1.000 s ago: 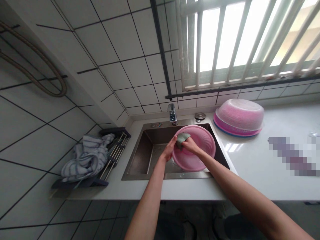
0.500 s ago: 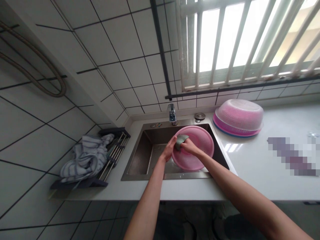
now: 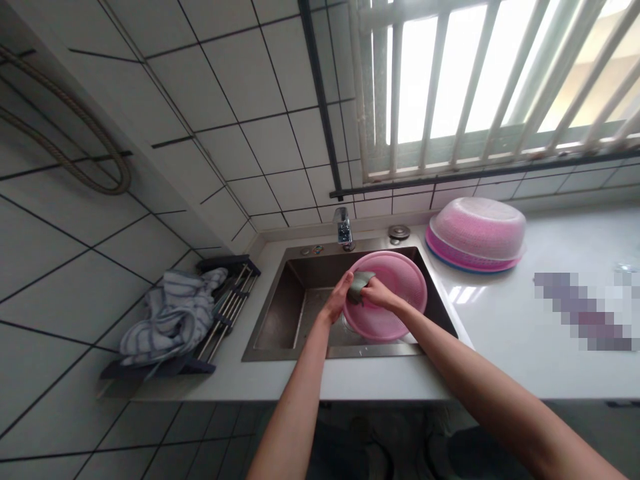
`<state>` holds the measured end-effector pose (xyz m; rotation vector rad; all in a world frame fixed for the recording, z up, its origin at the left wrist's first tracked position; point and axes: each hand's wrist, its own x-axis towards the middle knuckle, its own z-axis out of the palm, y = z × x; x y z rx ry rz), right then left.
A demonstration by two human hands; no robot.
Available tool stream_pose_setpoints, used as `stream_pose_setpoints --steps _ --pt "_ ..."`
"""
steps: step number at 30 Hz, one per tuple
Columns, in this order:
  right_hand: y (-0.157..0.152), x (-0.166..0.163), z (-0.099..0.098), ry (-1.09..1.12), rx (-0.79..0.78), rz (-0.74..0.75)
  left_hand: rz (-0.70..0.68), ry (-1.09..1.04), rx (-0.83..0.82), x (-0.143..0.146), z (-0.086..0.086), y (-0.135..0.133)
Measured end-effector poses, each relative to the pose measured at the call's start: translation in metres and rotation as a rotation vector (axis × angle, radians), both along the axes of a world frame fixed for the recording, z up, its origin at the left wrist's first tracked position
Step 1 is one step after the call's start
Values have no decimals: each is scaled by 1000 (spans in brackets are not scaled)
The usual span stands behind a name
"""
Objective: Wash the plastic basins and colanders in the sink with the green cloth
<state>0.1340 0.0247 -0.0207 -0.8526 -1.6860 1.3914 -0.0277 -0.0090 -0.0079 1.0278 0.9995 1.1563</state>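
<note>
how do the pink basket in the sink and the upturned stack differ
The pink basket opens upward; the upturned stack shows its base on top. The left hand holds the pink basket; none touches the upturned stack. The pink basket looks all pink, the upturned stack whitish, pink and blue. Both are rounded.

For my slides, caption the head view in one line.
Left hand grips a round pink plastic basket at a rectangular steel sink; right hand, a grey-green cloth.

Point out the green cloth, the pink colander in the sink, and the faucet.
Green cloth (image 3: 358, 287): head view, on the middle of its visible fabric.
Pink colander (image 3: 412, 283): head view, on its perforated inner wall.
Faucet (image 3: 343, 230): head view, on the middle of its shiny body.
</note>
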Motion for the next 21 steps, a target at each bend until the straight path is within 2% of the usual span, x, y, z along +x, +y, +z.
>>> stream_pose_setpoints --steps 2,4,6,10,12,14,19,21 --pt "-4 -3 -5 -25 18 190 35 46 5 -3 1 0" --pt "-6 -5 -7 -14 43 271 35 80 12 -4 1 1" --pt "-6 -6 -5 15 47 161 8 75 15 -4 1 1" --pt "2 0 6 96 18 -211 -31 -13 17 1 -3 2" --pt "4 2 8 91 24 -279 -42 -36 16 3 -4 2" --pt "3 2 6 66 41 -224 -37 -34 7 2 -4 2" --pt "-4 -6 -8 -18 58 171 20 95 22 -4 1 -1" --pt "-4 -5 -8 -8 61 141 14 113 26 -3 2 -1"
